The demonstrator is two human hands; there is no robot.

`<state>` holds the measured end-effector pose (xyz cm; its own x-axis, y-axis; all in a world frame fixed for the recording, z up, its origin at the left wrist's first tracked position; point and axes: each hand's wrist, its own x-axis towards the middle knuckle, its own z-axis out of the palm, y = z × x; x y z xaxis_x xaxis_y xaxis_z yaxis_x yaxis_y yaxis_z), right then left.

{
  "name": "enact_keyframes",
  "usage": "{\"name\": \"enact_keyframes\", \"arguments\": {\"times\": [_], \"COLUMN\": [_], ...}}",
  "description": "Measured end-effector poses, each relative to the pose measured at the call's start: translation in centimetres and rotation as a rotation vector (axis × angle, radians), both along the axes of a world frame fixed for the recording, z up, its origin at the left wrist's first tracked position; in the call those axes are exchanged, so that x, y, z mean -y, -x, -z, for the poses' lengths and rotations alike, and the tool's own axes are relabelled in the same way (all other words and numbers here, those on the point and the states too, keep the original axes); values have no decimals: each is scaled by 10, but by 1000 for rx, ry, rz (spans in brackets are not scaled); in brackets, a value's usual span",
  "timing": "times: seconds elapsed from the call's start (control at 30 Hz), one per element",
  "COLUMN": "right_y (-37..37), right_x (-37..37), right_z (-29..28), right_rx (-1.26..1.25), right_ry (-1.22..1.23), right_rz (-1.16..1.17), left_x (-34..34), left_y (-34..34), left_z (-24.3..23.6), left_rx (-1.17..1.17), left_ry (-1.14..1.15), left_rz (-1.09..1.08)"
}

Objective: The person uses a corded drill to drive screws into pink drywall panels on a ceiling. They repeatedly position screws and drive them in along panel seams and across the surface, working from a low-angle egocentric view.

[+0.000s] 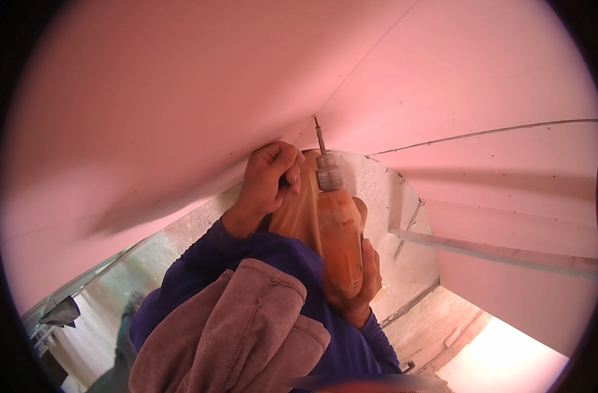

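My right hand (362, 285) grips the body of an orange power drill (338, 223), pointed forward. Its long thin bit (320, 137) reaches to a seam where the pink-lit white panels (181, 92) meet; whether the tip touches cannot be told. Just left of the chuck, my left hand (271, 170) is closed with curled fingers beside the panel surface; what it holds, if anything, is hidden.
A rail (495, 250) runs along the right-hand panels. Dusty pale flooring (404, 262) lies below, with a bright opening (515, 354) at lower right. A grey cloth (227, 327) hangs at my chest. Dark fittings (60, 313) sit at lower left.
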<state>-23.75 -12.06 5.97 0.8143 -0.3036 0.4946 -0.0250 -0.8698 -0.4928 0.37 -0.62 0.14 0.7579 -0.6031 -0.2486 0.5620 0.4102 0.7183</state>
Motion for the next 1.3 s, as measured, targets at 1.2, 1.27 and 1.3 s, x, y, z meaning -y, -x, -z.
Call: {"name": "enact_keyframes", "arguments": {"times": [1.2, 1.27, 1.3], "right_y": [10, 8, 7], "right_x": [-18, -18, -18], "right_z": [6, 3, 3], "right_rx": [27, 47, 43], "right_ry": [-463, -425, -397], "right_rz": [64, 9, 4], "left_x": [-622, -641, -651], "left_y": [15, 10, 9], "left_z": [-122, -114, -112], "left_rx": [325, 313, 322], "left_ry": [-1052, -1296, -1419], "left_rz": [-1875, -1793, -1744]}}
